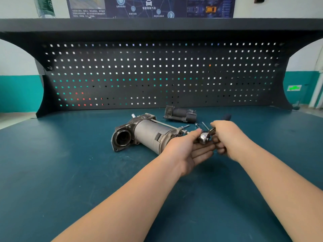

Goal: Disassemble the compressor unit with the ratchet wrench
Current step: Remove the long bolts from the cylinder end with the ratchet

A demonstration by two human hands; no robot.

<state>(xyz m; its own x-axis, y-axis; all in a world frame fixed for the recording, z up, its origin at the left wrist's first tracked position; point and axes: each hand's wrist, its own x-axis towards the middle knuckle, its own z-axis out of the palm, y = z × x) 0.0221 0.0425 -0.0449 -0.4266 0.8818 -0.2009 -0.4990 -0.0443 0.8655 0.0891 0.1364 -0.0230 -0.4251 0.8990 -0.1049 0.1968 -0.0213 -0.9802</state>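
I am gripping the ratchet wrench handle in my right hand, while my left hand, fingers straight, is cradling its head. I should be keeping the socket square on the bolt at the compressor unit end just left of my hands.

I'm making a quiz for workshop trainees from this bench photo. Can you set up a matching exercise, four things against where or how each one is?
Things:
1. ratchet wrench
2. compressor unit
3. smaller detached part
4. loose bolts

States:
A. lying on its side mid-bench, round opening toward the camera
B. lying near the pegboard, behind the compressor
C. gripped by the right hand, its head steadied by the left hand
D. lying on the mat just beyond both hands

Pairs: 1-C, 2-A, 3-B, 4-D
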